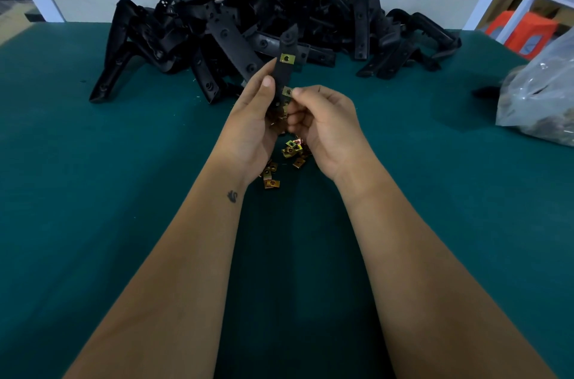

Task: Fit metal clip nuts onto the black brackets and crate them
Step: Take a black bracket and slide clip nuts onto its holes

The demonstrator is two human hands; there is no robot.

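My left hand [253, 124] grips a black bracket [284, 74] held upright above the green table. One brass clip nut [287, 58] sits fitted near the bracket's upper end. My right hand [323, 127] pinches a second clip nut [287, 91] against the bracket's right edge, lower down. More clip nuts seem to sit in my right palm, partly hidden. Several loose brass clip nuts [292, 150] lie on the table under my hands. A big pile of black brackets [248, 24] fills the back of the table.
A clear plastic bag [540, 96] with dark contents lies at the right edge of the green table [124, 176]. Orange stools [525, 30] stand beyond the table's right corner. A white wall backs the bracket pile. No crate is in view.
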